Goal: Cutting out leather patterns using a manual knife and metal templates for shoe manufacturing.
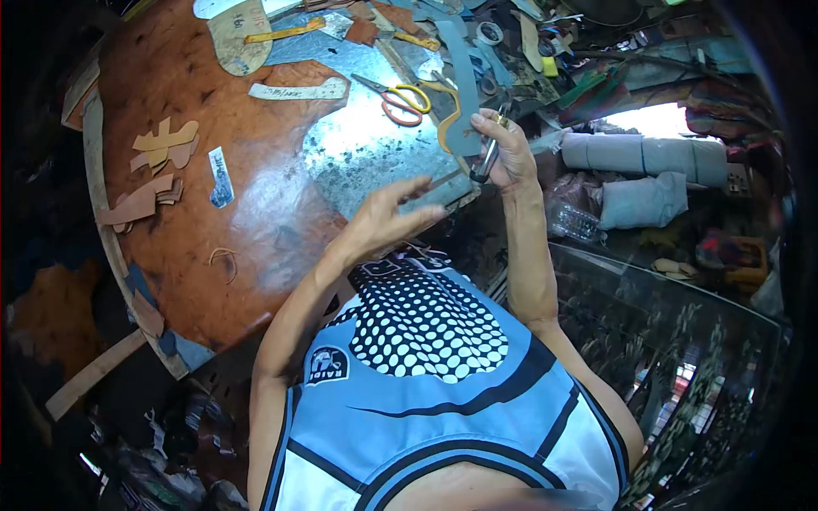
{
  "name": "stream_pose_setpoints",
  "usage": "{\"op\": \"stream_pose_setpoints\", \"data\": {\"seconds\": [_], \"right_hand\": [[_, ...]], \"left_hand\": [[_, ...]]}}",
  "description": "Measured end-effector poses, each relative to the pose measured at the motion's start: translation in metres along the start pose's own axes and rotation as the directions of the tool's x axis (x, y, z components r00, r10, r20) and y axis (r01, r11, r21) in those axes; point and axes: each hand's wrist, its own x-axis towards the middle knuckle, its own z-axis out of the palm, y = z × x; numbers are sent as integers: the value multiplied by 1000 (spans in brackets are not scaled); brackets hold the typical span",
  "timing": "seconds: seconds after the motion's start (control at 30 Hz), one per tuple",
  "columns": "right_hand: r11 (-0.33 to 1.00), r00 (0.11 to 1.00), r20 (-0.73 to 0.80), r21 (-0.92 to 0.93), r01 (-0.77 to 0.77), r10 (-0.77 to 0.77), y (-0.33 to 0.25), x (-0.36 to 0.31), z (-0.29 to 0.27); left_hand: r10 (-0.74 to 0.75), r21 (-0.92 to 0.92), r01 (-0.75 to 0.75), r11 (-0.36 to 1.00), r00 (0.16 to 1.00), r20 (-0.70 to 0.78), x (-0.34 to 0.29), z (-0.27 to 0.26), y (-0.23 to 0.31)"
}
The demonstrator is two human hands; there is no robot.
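Left hand (394, 218) spread above table's (281, 162) near edge, right hand (509, 152) pinching metal tool (489, 157) by near-right corner, scissors (406, 104) beyond

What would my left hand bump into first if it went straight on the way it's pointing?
Most likely the black-ended metal tool in your right hand. Depth is unclear from this view, though, so your left hand might pass above or below it.

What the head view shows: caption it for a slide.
Right hand gripping a metal tool, left hand open, at a table with scissors and cut pieces.
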Motion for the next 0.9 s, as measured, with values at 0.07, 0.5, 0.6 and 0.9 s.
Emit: {"op": "stream_pose_setpoints", "data": {"seconds": [0.07,0.5,0.6,0.9], "right_hand": [[1000,1000,28,25,-13,12,3,-4,3],[999,998,69,-40,8,-5,19,0,21],[998,994,108,-69,-4,11,27,1,17],[727,991,-130,-678,-107,24,70,21,-27]], "left_hand": [[-170,-279,149,949,984,-54,20,-8,8],[-146,-497,46,867,976,-164,24,-5,0],[-217,-361,145,921,961,-169,17,-7,-10],[-669,-636,585,504,729,140,-38,16,-76]]}}
